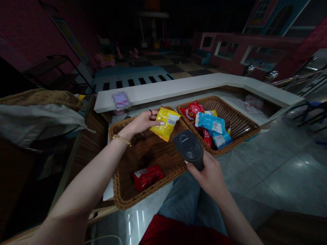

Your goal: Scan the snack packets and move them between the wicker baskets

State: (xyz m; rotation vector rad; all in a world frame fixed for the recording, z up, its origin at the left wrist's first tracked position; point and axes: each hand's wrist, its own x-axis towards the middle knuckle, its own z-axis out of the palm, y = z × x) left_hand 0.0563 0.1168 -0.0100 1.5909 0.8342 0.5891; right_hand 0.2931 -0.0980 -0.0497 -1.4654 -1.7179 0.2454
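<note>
My left hand (pixel 145 121) pinches a yellow snack packet (pixel 167 124) by its edge, its barcode side facing up. The packet is held above the near left wicker basket (pixel 153 153). In my right hand (pixel 211 173) is a black barcode scanner (pixel 188 146), gripped by its handle, its head just right of and below the packet. One red snack packet (pixel 146 177) lies in the left basket near its front edge. Beside it, the right wicker basket (pixel 238 117) holds several packets, among them a blue packet (pixel 211 123) and a red packet (pixel 192 110).
A white raised counter ledge (pixel 166 89) runs behind the baskets. On the left, a grey cloth (pixel 38 119) lies over a wooden unit. Beyond the ledge are a piano-key mat (pixel 133 79) and a pink play structure (pixel 237 51). Tiled floor (pixel 278 163) extends to the right.
</note>
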